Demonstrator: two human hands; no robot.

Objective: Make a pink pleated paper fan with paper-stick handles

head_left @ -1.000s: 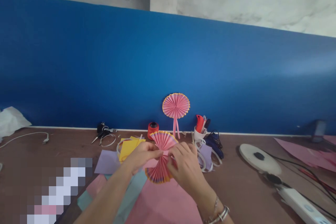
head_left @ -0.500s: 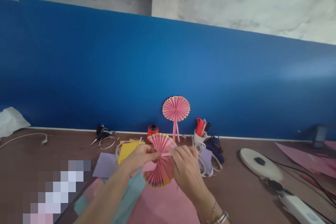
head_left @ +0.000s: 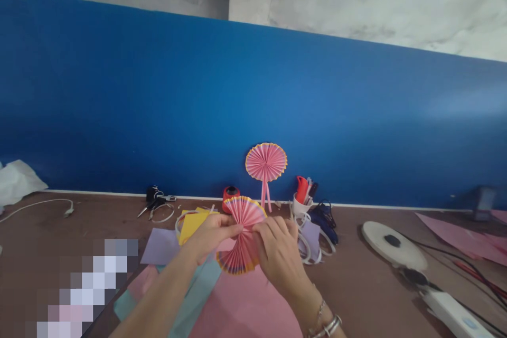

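Note:
Between my hands is a pleated pink paper fan [head_left: 242, 259] with a yellow and purple striped edge, spread into an upper and a lower half-round. My left hand [head_left: 214, 233] pinches it near the centre from the left, thumb on the folds. From the right, my right hand [head_left: 275, 240] grips the fan with curled fingers that hide part of its edge. A finished-looking round pink fan [head_left: 266, 162] with two paper strips below it leans against the blue partition behind. Pink paper [head_left: 245, 309] lies beneath my hands.
A red tape measure-like object [head_left: 230, 193] and a white cup of pens [head_left: 301, 204] stand at the back. Yellow paper [head_left: 193, 224] and purple paper [head_left: 159, 246] lie left. Keys [head_left: 156, 202] sit near the partition. At right are a white round base [head_left: 390, 245] and cables.
The fan and both hands have shifted only slightly. My right fingers have curled in closer at the fan's right side, and the pale strip across its centre no longer shows clearly.

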